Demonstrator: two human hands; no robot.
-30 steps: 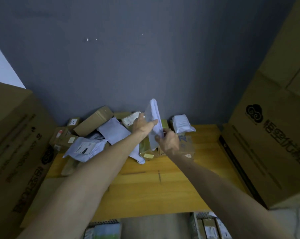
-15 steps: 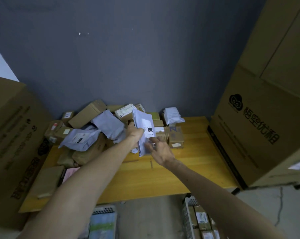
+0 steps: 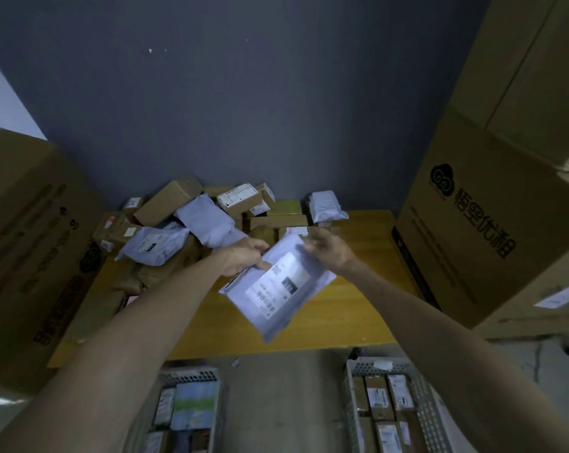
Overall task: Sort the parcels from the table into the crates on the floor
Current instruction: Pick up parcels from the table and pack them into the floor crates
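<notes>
I have the pale plastic mailer bag (image 3: 278, 291) lifted just above the near half of the yellow wooden surface (image 3: 325, 328), tilted so its white printed label faces me. I judge it is held this way so the label can be read before a crate is picked. The left grip (image 3: 243, 256) is clasped on the bag's far-left edge, thumb on top. The right grip (image 3: 328, 248) pinches the far-right corner, though blur softens the fingertips there. With both far corners held, the soft bag is spread flat rather than sagging, which keeps the label readable.

Below the near edge of the surface, on the floor, stand the left white perforated plastic crate (image 3: 191, 375) and the right white perforated plastic crate (image 3: 404, 367). Both already hold parcels. They sit side by side with a strip of floor between them, so either one looks like a short drop from where the bag hangs.

The heap of brown cardboard boxes and pale bags (image 3: 191, 220) waiting to be sorted is banked against the grey wall at the far left of the surface. Two tall brown cardboard cartons, one left (image 3: 21, 243) and one right (image 3: 472, 230), hem the surface in.

The label's print is too small and smeared for me to read. The bottom of the frame cuts off both crates, and my forearms cover part of each. I cannot tell what rule separates the crates.
</notes>
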